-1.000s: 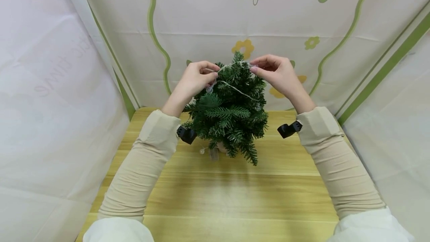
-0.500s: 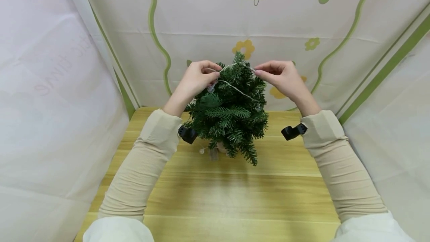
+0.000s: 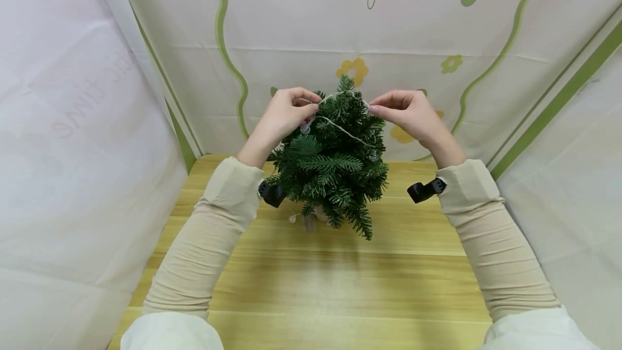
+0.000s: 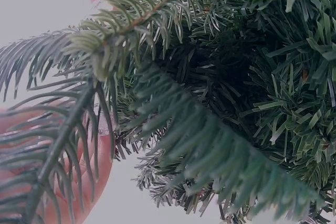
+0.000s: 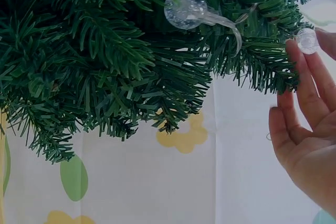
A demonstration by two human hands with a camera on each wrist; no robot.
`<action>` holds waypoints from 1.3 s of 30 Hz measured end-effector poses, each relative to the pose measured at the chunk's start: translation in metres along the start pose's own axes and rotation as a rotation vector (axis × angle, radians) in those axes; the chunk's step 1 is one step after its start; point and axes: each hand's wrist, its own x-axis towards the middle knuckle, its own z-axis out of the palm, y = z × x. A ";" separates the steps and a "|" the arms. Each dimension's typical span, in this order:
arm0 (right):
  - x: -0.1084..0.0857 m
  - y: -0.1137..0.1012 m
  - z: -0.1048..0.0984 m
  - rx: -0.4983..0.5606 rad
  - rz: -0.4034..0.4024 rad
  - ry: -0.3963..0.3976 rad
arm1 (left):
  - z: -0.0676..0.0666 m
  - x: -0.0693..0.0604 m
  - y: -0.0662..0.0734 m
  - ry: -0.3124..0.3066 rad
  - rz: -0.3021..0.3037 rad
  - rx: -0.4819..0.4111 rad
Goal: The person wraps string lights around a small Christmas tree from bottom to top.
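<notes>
A small green artificial Christmas tree stands upright on the table. A string of lights with thin clear wire runs across its upper front. At the tree's upper left my left hand pinches the wire, with a clear bulb hanging below. Fir needles hide much of that hand in the left wrist view. My right hand, by the upper right side, pinches the string at a clear round bulb between thumb and fingers. Another bulb rests among the branches.
The wooden table spreads in front of the tree. Beside the trunk lie a small clear bulb and a translucent tag. Printed fabric hangs close behind, with white cloth walls on both sides.
My right hand has moved slightly right and down from near the treetop, drawing the string along the right side. The left hand has stayed almost still.
</notes>
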 end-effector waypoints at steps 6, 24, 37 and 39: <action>0.000 0.000 0.002 -0.144 0.027 -0.038 | -0.001 0.001 0.000 -0.005 0.003 0.016; 0.007 0.007 0.004 -0.032 -0.041 -0.001 | -0.002 0.001 -0.002 0.019 0.010 0.048; 0.011 0.005 0.007 -0.055 0.002 -0.007 | -0.006 -0.004 0.002 0.065 0.043 0.066; 0.011 0.005 0.007 -0.065 0.003 -0.002 | -0.008 -0.007 0.006 0.075 0.055 0.071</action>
